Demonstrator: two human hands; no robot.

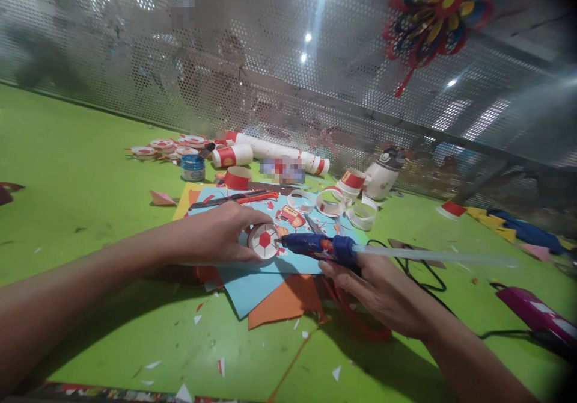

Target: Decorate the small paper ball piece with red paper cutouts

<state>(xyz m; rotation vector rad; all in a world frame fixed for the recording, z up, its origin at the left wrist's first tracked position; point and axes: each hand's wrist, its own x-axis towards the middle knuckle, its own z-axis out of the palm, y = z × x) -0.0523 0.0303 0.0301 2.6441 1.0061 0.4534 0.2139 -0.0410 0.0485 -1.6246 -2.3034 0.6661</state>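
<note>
My left hand [228,233] is closed around a small paper cup piece [264,241], whose round white end faces me and carries a red football pattern. In my right hand [374,289] is a blue hot glue gun [318,244], with a long clear glue stick [428,255] poking out of its back. The nozzle is at the right rim of the cup piece; whether it touches, I cannot tell. Beneath both hands lie light blue paper sheets [256,289] with red paper cut-outs [291,215] on them.
Scissors [256,196], white paper rings [331,203] and a blue paint jar [193,167] are beyond my hands. Stacked paper cups [274,150], finished-looking round pieces [162,145] and a white bottle [384,173] stand near the mesh. A magenta device [536,316] lies right, beside black cables.
</note>
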